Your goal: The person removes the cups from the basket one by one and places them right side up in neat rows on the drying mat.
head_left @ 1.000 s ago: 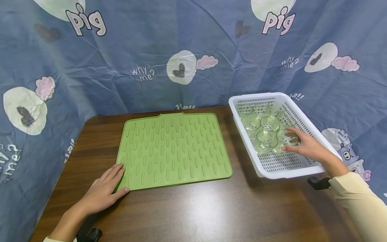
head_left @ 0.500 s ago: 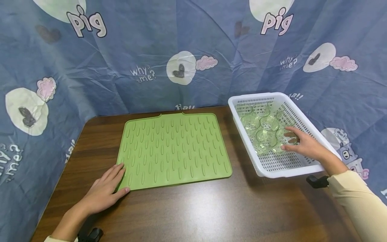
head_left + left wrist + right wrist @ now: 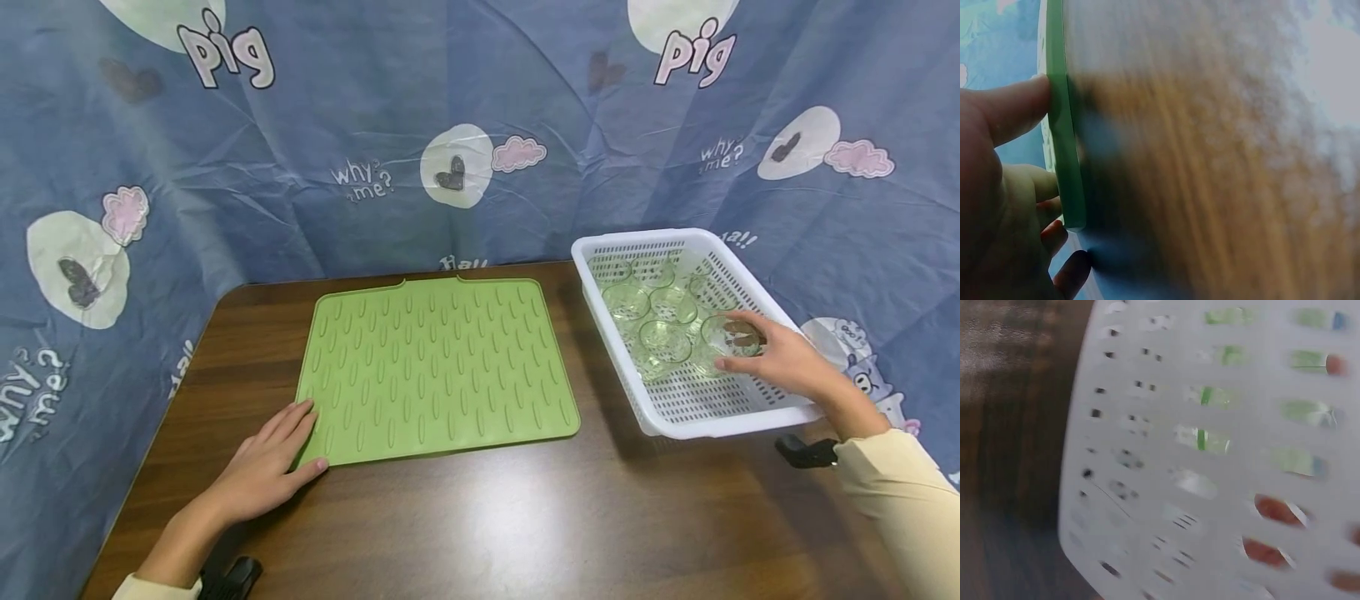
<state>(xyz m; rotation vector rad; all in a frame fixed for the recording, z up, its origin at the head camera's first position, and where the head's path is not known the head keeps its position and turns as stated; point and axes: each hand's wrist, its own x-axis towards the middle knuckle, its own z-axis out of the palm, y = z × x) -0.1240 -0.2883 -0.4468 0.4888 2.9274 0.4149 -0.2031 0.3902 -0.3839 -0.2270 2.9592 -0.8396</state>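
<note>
In the head view my right hand (image 3: 795, 362) reaches into the white basket (image 3: 660, 427) and grips a clear, green-tinted glass (image 3: 711, 348) between thumb and fingers. Through slots of the basket wall (image 3: 1166, 456) in the right wrist view, parts of the hand (image 3: 1279, 510) and green glass show blurred. The green ridged mat (image 3: 442, 367) lies flat, and my left hand (image 3: 258, 475) rests on its near left corner with extended fingers. The left wrist view shows the left hand (image 3: 991, 187) touching the mat's edge (image 3: 1063, 137) with its thumb and fingers.
Several other green-tinted glasses (image 3: 665, 340) stand close together in the basket, left of and behind the gripped one. The basket is right of the mat on the brown wooden table (image 3: 480, 525). A blue printed cloth (image 3: 300, 108) hangs behind the table.
My right hand has closed on the glass and shifted it slightly right, apart from the neighbouring glass. The left hand stays on the mat's corner; the head view has turned a little.
</note>
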